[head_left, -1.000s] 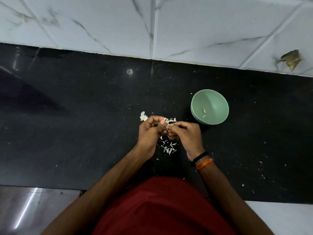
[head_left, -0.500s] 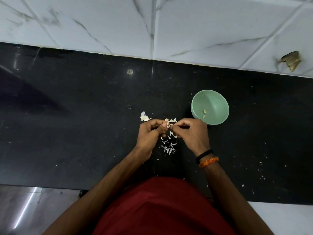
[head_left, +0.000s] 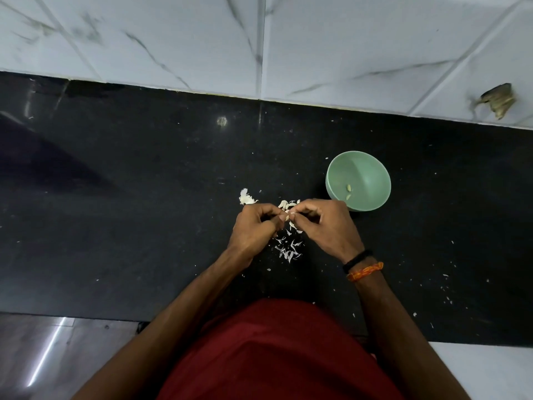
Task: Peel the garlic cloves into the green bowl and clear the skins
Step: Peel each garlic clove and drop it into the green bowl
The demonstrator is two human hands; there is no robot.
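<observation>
My left hand (head_left: 253,226) and my right hand (head_left: 326,226) meet over the black counter, fingertips together, both pinching a small garlic clove (head_left: 287,217) that is mostly hidden between them. Loose white skins (head_left: 288,249) lie scattered on the counter just below the hands. A few unpeeled garlic pieces (head_left: 288,204) sit just beyond the fingertips, and another white piece (head_left: 246,198) lies to the left. The green bowl (head_left: 372,171) stands to the right of my right hand, with two peeled cloves (head_left: 348,192) inside.
The black stone counter (head_left: 129,197) runs across the view, with small white flecks on its right part. A white marble-tiled wall (head_left: 346,47) rises behind it, with a broken patch (head_left: 497,99) at the far right. My red shirt fills the bottom.
My right hand has shifted slightly right and turned while working at the clove. The left hand has stayed nearly in place.
</observation>
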